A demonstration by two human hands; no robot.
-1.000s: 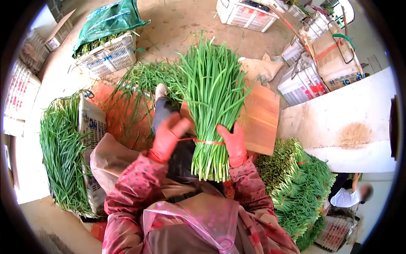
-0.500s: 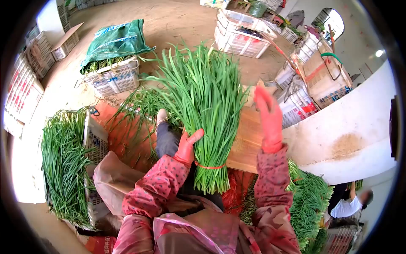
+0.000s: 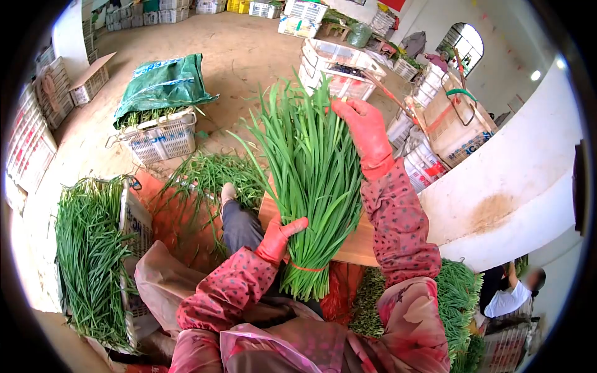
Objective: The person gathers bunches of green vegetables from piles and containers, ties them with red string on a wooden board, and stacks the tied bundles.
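Observation:
A large bunch of garlic chives (image 3: pixel 311 186) stands nearly upright in front of me, cut ends toward my lap. A red band (image 3: pixel 308 268) ties it near the base. My left hand (image 3: pixel 278 239), in a pink-red rubber glove, is wrapped around the bunch's left side just above the band, thumb across the leaves. At the upper right of the bunch, my right hand (image 3: pixel 368 133), gloved alike, is closed with its fingertips on the leaf tips. Behind the bunch lies a wooden board (image 3: pixel 357 241).
A crate of chives (image 3: pixel 93 248) stands at my left. Loose chives (image 3: pixel 214 174) lie on the floor ahead, near a crate with a green sack (image 3: pixel 165 84). More chives (image 3: pixel 457 298) are piled at my right, by a white wall (image 3: pixel 491 193). A person (image 3: pixel 511 295) is at far right.
My right hand has moved left and up from beside the bunch, and its fingers have closed at the leaf tips. My left hand keeps its hold. The view has tilted up somewhat.

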